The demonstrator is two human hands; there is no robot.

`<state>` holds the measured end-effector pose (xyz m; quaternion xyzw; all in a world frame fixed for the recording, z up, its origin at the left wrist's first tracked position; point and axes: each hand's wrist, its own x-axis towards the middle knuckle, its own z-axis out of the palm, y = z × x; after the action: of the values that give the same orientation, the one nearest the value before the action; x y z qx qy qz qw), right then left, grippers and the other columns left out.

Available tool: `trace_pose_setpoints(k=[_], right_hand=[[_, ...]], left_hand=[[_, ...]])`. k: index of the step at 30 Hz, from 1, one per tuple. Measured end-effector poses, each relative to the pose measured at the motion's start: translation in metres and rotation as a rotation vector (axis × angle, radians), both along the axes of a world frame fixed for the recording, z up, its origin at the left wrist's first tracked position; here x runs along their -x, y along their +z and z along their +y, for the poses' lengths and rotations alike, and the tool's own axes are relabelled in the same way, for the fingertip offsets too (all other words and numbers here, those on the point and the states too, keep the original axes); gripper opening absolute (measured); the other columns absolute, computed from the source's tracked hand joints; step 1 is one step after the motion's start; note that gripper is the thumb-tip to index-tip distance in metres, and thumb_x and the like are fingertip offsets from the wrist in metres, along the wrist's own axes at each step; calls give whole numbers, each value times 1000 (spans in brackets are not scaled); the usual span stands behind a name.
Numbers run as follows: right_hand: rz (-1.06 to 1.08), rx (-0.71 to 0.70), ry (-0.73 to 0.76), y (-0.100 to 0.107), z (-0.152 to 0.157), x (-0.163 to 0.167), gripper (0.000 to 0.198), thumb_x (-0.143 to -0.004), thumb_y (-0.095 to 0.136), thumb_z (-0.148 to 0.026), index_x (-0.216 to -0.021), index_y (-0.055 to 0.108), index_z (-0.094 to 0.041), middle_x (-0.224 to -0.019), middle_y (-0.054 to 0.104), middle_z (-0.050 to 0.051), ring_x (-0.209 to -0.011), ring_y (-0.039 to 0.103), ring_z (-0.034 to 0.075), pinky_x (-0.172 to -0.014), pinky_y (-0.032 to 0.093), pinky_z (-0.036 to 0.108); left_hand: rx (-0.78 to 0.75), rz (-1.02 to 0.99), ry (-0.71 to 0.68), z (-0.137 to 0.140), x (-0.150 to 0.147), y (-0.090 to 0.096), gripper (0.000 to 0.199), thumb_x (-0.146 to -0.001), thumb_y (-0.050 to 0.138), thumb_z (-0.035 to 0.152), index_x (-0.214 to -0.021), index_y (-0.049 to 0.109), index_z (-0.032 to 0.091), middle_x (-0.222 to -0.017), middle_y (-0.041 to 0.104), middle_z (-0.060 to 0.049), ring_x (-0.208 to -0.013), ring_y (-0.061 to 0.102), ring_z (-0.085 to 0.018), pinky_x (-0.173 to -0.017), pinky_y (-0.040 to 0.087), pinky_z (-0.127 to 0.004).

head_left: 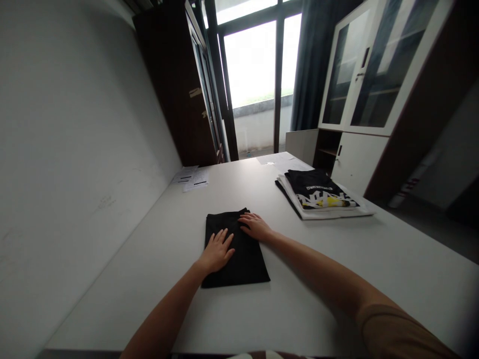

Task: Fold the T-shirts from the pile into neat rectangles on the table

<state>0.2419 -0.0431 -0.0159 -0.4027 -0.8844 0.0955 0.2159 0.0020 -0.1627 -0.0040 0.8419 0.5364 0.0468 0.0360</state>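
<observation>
A black folded garment lies flat on the white table in front of me, its kind not plain to see. My left hand rests on its left middle part, fingers spread. Near the garment's far right corner my right hand lies palm down, fingers stretched out over the cloth. Neither hand grips anything. Some of the cloth is hidden under both palms.
At the right stands a stack of folded shirts, the top one black with white and yellow print. Paper sheets lie at the far left, and more papers at the far edge. A wall borders the left side.
</observation>
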Motion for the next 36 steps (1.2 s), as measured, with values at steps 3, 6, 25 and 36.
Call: trace_pose_setpoints(k=[3, 6, 25, 36], right_hand=[[-46, 50, -83, -2, 1, 0, 48, -98, 53, -47, -143, 58, -30, -157, 46, 8, -151, 31, 31, -121, 23, 58], [-83, 90, -142, -5, 3, -1, 56, -99, 50, -53, -149, 53, -28, -163, 37, 10, -153, 25, 34, -121, 21, 59], [-275, 165, -256, 45, -29, -2, 47, -91, 59, -62, -106, 74, -21, -112, 73, 20, -110, 66, 37, -94, 47, 49], [-10, 284, -110, 38, -47, 24, 77, -95, 54, -62, -159, 33, -24, -145, 57, 15, -132, 56, 32, -106, 45, 42]], left_hand=[[-22, -32, -32, -2, -5, -1, 57, -105, 38, 49, -159, 36, 30, -169, 24, -6, -156, 19, -29, -126, 18, -55], [-20, -66, -38, 0, -7, -2, 56, -105, 39, 50, -158, 38, 31, -168, 26, -4, -155, 21, -28, -126, 19, -53], [-130, -118, 351, 33, 41, -18, 53, -102, 45, 44, -150, 49, 22, -161, 41, -13, -146, 38, -29, -121, 27, -49], [-221, -223, 390, 29, 34, -10, 47, -103, 44, 46, -136, 62, 19, -149, 52, -14, -135, 50, -32, -116, 36, -49]])
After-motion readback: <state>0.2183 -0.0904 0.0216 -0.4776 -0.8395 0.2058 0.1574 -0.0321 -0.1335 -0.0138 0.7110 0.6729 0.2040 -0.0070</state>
